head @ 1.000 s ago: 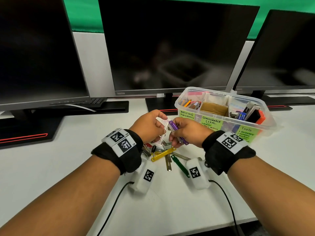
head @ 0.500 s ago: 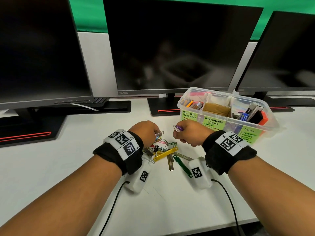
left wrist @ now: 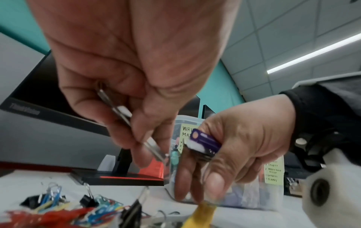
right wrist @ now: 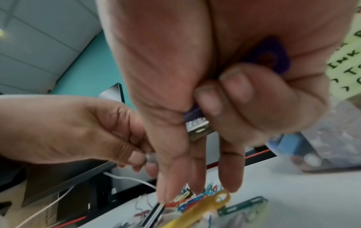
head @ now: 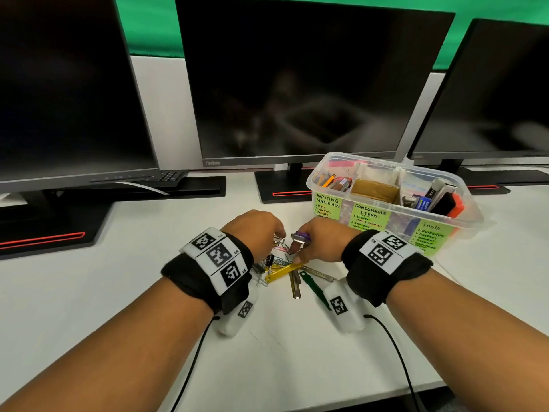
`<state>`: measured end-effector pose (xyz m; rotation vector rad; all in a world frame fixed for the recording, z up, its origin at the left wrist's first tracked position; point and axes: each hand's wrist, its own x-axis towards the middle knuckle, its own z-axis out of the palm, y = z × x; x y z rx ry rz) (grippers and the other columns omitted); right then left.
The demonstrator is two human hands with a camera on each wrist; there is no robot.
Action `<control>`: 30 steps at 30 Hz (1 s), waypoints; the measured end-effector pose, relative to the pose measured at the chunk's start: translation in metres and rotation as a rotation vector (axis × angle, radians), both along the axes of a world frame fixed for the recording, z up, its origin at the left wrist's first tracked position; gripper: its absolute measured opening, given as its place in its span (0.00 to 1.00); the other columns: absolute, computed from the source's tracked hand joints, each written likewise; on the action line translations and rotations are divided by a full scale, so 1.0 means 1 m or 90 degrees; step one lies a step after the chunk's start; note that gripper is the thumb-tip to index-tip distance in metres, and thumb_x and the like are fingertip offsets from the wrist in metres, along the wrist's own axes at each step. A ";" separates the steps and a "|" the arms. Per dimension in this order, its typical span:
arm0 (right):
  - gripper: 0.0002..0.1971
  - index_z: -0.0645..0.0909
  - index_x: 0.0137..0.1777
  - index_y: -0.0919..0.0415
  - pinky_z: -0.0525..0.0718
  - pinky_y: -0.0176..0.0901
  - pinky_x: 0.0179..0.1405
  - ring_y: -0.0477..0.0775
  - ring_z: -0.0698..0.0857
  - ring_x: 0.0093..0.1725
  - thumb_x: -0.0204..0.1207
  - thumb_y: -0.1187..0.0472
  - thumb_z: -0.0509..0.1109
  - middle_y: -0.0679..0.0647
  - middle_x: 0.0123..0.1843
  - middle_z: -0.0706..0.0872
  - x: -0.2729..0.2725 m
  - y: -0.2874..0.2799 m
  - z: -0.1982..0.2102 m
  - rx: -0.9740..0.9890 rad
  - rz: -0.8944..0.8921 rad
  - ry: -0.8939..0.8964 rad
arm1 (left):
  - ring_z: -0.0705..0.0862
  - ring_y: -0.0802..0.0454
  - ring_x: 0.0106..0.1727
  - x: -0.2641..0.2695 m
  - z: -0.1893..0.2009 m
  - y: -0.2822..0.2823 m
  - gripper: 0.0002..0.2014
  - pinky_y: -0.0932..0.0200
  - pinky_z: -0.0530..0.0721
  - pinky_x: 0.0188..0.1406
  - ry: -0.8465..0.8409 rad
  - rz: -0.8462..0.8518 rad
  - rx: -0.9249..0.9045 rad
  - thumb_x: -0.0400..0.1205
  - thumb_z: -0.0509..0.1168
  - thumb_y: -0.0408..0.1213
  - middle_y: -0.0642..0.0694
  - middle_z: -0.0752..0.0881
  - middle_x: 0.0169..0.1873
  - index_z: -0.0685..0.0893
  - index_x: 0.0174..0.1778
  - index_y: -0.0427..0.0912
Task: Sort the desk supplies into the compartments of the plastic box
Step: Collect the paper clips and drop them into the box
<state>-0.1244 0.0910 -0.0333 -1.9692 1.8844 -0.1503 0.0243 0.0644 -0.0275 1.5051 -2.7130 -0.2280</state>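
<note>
Three dark monitors (head: 297,84) stand along the back of our white desk (head: 89,292), with a green wall behind them. We hold our left hand (head: 255,233) low over the pile of desk supplies (head: 285,269), its thumb and fingers pinched narrow on a thin metal clip (left wrist: 125,114). Our right hand (head: 323,239) sits just beside it, two fingers curled round a purple cutter (left wrist: 205,141) while the other fingers (right wrist: 230,169) reach straight down toward a yellow fastener (head: 282,271) and a green fastener (head: 315,288). Paper clips and binder clips lie tangled under both hands. Near our right hand stands the plastic box (head: 469,215), its three labelled compartments already holding pens, a brown pad and tools.
</note>
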 end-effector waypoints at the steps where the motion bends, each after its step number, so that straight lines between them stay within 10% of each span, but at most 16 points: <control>1: 0.12 0.88 0.51 0.61 0.78 0.42 0.47 0.53 0.82 0.45 0.71 0.56 0.77 0.57 0.50 0.90 0.002 0.000 0.000 0.012 0.019 0.019 | 0.78 0.47 0.68 -0.001 -0.001 0.001 0.24 0.57 0.77 0.64 0.004 0.002 0.002 0.81 0.60 0.24 0.47 0.81 0.67 0.80 0.70 0.50; 14: 0.12 0.87 0.51 0.62 0.73 0.32 0.33 0.49 0.79 0.43 0.70 0.58 0.78 0.56 0.49 0.89 0.006 0.006 -0.001 0.057 0.085 0.088 | 0.81 0.44 0.61 -0.009 -0.007 0.013 0.14 0.57 0.76 0.53 0.008 0.048 0.055 0.83 0.57 0.38 0.43 0.83 0.61 0.79 0.63 0.44; 19: 0.07 0.88 0.50 0.59 0.79 0.43 0.52 0.51 0.82 0.46 0.73 0.60 0.75 0.52 0.46 0.88 -0.011 0.006 0.005 0.035 0.038 0.022 | 0.81 0.46 0.55 -0.005 -0.005 0.013 0.13 0.59 0.75 0.47 0.018 0.057 0.059 0.82 0.58 0.41 0.44 0.84 0.57 0.81 0.60 0.43; 24: 0.05 0.80 0.39 0.58 0.71 0.38 0.24 0.52 0.71 0.27 0.75 0.68 0.69 0.56 0.32 0.76 -0.049 0.020 0.017 0.072 -0.090 -0.083 | 0.79 0.47 0.51 -0.008 -0.006 0.014 0.16 0.58 0.72 0.45 -0.007 0.044 0.078 0.83 0.59 0.47 0.44 0.84 0.56 0.82 0.58 0.41; 30: 0.08 0.81 0.33 0.63 0.67 0.34 0.18 0.50 0.69 0.21 0.73 0.62 0.68 0.53 0.25 0.77 -0.050 0.030 0.009 0.141 -0.139 0.016 | 0.76 0.49 0.42 -0.040 -0.014 0.024 0.19 0.61 0.73 0.37 -0.103 0.020 0.065 0.79 0.64 0.55 0.49 0.76 0.35 0.82 0.49 0.40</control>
